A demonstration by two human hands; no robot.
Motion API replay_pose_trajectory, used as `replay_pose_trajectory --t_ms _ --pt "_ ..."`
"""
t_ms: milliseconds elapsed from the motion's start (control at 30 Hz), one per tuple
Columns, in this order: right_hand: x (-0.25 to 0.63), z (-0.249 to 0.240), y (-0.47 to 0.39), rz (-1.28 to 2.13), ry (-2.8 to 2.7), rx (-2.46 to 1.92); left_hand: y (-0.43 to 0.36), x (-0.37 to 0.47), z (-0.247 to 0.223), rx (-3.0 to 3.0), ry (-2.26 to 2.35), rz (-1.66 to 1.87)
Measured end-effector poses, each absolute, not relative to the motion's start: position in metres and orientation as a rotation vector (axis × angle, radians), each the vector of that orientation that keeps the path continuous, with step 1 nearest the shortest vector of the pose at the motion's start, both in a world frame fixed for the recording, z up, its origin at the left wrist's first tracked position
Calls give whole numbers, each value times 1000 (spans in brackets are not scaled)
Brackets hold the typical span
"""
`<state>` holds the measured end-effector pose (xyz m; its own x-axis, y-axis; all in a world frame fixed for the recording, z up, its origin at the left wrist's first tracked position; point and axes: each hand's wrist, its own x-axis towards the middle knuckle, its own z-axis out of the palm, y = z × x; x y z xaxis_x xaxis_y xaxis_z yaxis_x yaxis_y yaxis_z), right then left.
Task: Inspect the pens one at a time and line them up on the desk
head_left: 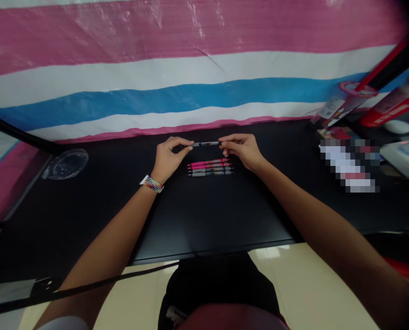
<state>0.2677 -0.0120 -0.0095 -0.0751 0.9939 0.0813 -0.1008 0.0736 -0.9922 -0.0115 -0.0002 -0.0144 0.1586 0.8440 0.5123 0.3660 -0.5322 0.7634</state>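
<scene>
Both hands hold one dark pen (206,144) level above the black table (204,215). My left hand (170,158) pinches its left end between thumb and fingers; a multicoloured band is on that wrist. My right hand (242,149) pinches the right end. Just below the held pen, a row of several pens (209,167) lies side by side on the table, two pink ones farther from me and two grey ones nearer.
A striped pink, white and blue sheet (190,68) hangs behind the table. A clear round lid (69,162) lies at the left. Packaged goods and red items (349,103) crowd the right end. The table's front edge (211,250) is near me.
</scene>
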Motion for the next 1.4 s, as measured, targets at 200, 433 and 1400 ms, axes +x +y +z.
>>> replay_pose_trajectory --t_ms 200,433,1400 --pt "270 -10 -10 1309 -1171 -976 -11 -3 -7 1942 1136 1391" --pt "269 -5 -9 1664 -1052 -830 -11 2 -7 1779 1062 1446" --pt "256 -1 -17 1763 -724 -636 -8 9 -9 1334 880 1442"
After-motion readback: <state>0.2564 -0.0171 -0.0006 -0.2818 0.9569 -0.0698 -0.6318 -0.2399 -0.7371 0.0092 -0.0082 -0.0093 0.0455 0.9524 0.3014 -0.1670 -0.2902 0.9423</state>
